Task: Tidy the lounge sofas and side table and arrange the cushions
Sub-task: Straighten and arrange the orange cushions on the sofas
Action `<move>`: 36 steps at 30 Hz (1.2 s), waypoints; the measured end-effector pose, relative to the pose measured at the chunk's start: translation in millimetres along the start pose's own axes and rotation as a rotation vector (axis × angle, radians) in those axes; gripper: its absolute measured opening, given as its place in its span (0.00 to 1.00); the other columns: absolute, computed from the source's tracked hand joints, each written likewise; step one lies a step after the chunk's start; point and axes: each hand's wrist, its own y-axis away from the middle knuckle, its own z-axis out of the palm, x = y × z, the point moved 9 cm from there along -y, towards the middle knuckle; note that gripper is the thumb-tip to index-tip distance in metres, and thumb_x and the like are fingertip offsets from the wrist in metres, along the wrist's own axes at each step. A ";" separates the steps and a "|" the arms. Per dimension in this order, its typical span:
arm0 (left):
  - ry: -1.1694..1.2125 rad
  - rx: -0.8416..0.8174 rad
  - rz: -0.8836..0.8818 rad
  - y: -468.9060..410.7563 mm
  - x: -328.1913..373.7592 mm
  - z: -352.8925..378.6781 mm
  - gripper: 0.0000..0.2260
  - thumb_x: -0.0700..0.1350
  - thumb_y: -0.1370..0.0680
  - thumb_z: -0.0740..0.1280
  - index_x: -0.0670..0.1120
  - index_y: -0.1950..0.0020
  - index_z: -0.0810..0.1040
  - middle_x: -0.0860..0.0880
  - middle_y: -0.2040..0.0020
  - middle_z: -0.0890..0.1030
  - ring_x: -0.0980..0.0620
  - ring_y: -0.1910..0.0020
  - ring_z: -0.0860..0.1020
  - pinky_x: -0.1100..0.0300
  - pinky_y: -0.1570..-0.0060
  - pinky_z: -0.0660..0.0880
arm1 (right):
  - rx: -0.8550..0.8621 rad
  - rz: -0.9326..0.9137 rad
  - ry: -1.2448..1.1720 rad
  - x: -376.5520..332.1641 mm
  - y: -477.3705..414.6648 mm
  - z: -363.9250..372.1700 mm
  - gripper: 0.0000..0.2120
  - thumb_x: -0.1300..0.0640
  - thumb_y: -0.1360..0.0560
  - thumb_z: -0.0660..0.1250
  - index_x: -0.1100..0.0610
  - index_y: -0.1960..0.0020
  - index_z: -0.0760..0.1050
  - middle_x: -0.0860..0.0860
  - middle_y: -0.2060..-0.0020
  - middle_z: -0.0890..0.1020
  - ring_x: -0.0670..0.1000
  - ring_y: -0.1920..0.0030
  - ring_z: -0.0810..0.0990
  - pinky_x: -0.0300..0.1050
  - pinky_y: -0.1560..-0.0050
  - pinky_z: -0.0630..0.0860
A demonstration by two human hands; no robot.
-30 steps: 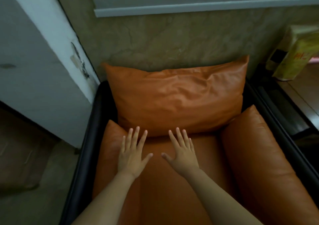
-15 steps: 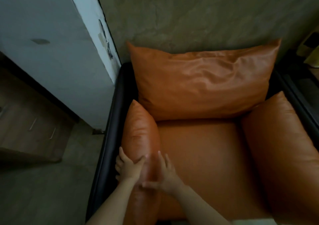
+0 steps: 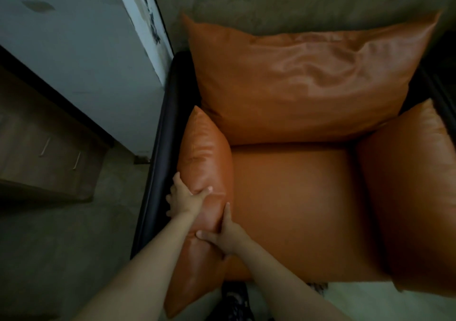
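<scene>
Left hand and right hand both clasp the side cushion at seven o'clock, thumbs on top. It looks soft, slick and light, probably best gripped across its middle.

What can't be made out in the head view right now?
Head view only:
1) left hand palm: pressed onto the left side cushion, hidden.
2) right side cushion: cut off by the right edge.
3) dark patterned thing below the seat front: dim, blurred, unidentifiable.

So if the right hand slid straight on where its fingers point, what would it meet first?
Likely the back cushion, after sliding along the left side cushion that the right hand grips; depth unclear.
</scene>
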 end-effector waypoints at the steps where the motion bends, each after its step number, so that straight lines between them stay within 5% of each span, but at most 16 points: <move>1: -0.027 0.019 -0.006 4.1 2.8 0.1 0.47 0.59 0.31 0.74 0.51 0.22 0.50 0.43 0.24 0.61 0.37 0.27 0.60 0.36 0.33 0.62 | 0.007 0.003 0.001 2.1 0.9 -2.9 0.59 0.34 0.32 0.70 0.48 0.25 0.25 0.61 0.25 0.60 0.64 0.33 0.70 0.58 0.40 0.76; 7: -0.274 0.098 0.348 40.7 88.7 37.9 0.49 0.64 0.31 0.71 0.49 0.20 0.47 0.49 0.20 0.46 0.49 0.21 0.45 0.48 0.27 0.48 | 0.242 -0.062 0.033 12.9 9.8 -65.1 0.45 0.38 0.26 0.67 0.51 0.21 0.44 0.58 0.29 0.68 0.58 0.32 0.71 0.51 0.35 0.71; 13: -0.138 -0.185 0.287 76.6 126.7 131.0 0.40 0.63 0.24 0.63 0.47 0.20 0.48 0.49 0.20 0.49 0.49 0.22 0.49 0.51 0.25 0.51 | 0.706 0.075 0.165 80.2 77.3 -228.4 0.40 0.35 0.27 0.65 0.51 0.23 0.54 0.54 0.28 0.67 0.55 0.29 0.68 0.53 0.34 0.71; 19: 0.011 -0.548 0.252 178.5 165.2 258.2 0.40 0.62 0.24 0.65 0.50 0.20 0.47 0.48 0.20 0.52 0.44 0.23 0.56 0.47 0.26 0.59 | 1.093 0.208 0.286 190.6 180.8 -339.7 0.42 0.38 0.26 0.66 0.52 0.22 0.50 0.54 0.22 0.52 0.55 0.22 0.48 0.52 0.24 0.49; 24: 0.009 -0.872 0.260 280.5 185.8 356.1 0.40 0.56 0.22 0.65 0.49 0.21 0.41 0.44 0.22 0.58 0.46 0.25 0.61 0.54 0.27 0.60 | 1.109 0.301 0.204 281.1 227.4 -370.8 0.45 0.36 0.29 0.68 0.49 0.22 0.50 0.53 0.22 0.53 0.55 0.23 0.51 0.53 0.25 0.53; 31: 0.069 -0.861 -0.052 344.4 176.6 407.0 0.39 0.68 0.24 0.53 0.57 0.23 0.33 0.48 0.21 0.52 0.38 0.28 0.65 0.39 0.42 0.76 | 1.044 0.373 0.095 346.3 235.6 -380.7 0.52 0.23 0.35 0.60 0.47 0.22 0.45 0.56 0.24 0.58 0.59 0.26 0.59 0.58 0.30 0.61; 36: 0.252 -0.783 -0.066 343.5 184.5 411.1 0.36 0.64 0.22 0.56 0.60 0.23 0.37 0.51 0.21 0.49 0.38 0.27 0.63 0.37 0.46 0.77 | 1.126 0.321 0.151 345.5 230.8 -386.9 0.49 0.22 0.35 0.59 0.48 0.23 0.51 0.55 0.28 0.66 0.58 0.30 0.66 0.57 0.34 0.65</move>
